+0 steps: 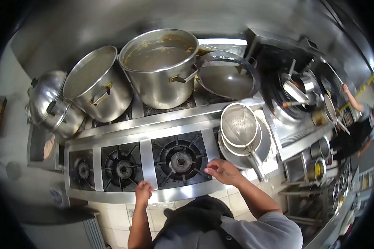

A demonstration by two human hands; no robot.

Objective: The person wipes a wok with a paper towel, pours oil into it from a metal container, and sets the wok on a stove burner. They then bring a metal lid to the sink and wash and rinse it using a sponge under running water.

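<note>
My left hand [143,192] is over the front rim of the stove [178,192], its fingers loosely bent with the thumb apart; I see nothing in it. At the right burner [180,162], near its front right corner, is my right hand [223,171]. Its thumb and fingertips come together, and anything between them is too small to make out. Just behind that hand, a perforated metal strainer [239,124] with a long handle lies on wide round pans [266,143]. The middle burner [124,169] is beyond my left hand, with no pot on it.
Along the back stand a large stockpot [162,89] of brownish liquid, a tilted pot [102,97], a domed steel vessel [50,93] and a wide wok-like pan [226,81]. Stacked pans [297,93] fill the right side. Another person's arm [353,99] shows at far right.
</note>
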